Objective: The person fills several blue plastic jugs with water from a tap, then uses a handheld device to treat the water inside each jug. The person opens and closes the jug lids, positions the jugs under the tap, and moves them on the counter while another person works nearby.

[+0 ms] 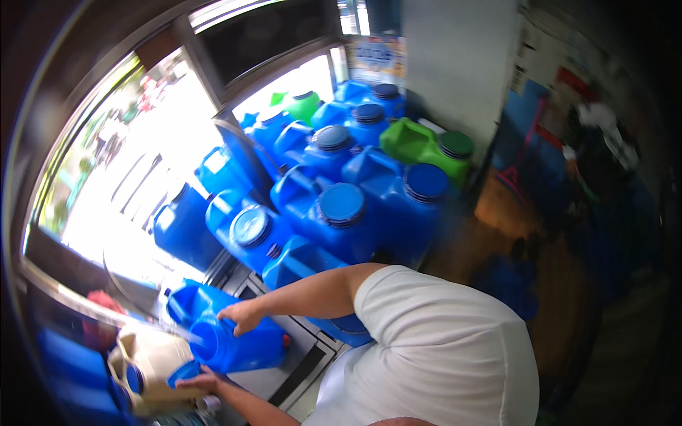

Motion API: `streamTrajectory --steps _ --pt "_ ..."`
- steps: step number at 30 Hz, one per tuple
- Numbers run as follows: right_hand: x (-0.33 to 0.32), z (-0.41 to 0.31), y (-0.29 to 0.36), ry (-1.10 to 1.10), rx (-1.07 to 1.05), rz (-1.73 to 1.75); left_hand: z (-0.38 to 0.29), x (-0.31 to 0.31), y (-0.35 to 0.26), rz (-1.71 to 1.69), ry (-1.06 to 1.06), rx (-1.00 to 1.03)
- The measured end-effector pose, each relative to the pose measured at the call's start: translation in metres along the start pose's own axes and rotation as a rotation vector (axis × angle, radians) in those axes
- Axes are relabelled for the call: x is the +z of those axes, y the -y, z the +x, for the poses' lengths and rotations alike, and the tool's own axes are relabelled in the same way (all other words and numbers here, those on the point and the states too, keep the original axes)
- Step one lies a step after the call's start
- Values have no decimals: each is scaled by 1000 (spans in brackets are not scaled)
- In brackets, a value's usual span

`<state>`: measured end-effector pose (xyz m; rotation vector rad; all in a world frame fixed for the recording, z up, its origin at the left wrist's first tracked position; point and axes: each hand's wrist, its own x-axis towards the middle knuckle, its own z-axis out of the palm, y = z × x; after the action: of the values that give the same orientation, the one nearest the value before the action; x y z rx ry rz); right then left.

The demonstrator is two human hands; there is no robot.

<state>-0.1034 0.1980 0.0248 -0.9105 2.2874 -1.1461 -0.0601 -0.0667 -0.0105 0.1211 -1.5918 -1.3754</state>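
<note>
A blue plastic jug (250, 346) lies on its side or tilts, its wide round mouth facing me. My right hand (244, 316) is at the jug's neck with the fingers spread; whether they press on the plastic is hard to see. Lower down, my left hand (201, 381) holds a blue screw cap (184, 374) beside the mouth. A pale, translucent streak reaches the mouth from the left; whether it is water or a tube is unclear. Close to my left hand stands a cream plastic jug (160, 357) with a blue cap.
Several capped blue jugs (341, 205) crowd the area beyond my right arm, with a green jug (453, 152) among them. A metal-framed window (205, 58) borders the left. At right, a pink-handled broom or mop (511, 178) stands on the brown floor (501, 205).
</note>
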Motion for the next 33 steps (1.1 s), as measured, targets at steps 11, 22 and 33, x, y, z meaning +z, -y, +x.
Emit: streamTrajectory --steps 11,22,33 --pt "4 8 -17 -49 -141 -96 -4 -3 -5 -153 -318 -475" --pt "-7 -12 17 127 50 -74 -8 -2 -36 -575 -212 -645" --pt "-7 -13 18 194 25 -102 0 3 -44 -507 -227 -625"
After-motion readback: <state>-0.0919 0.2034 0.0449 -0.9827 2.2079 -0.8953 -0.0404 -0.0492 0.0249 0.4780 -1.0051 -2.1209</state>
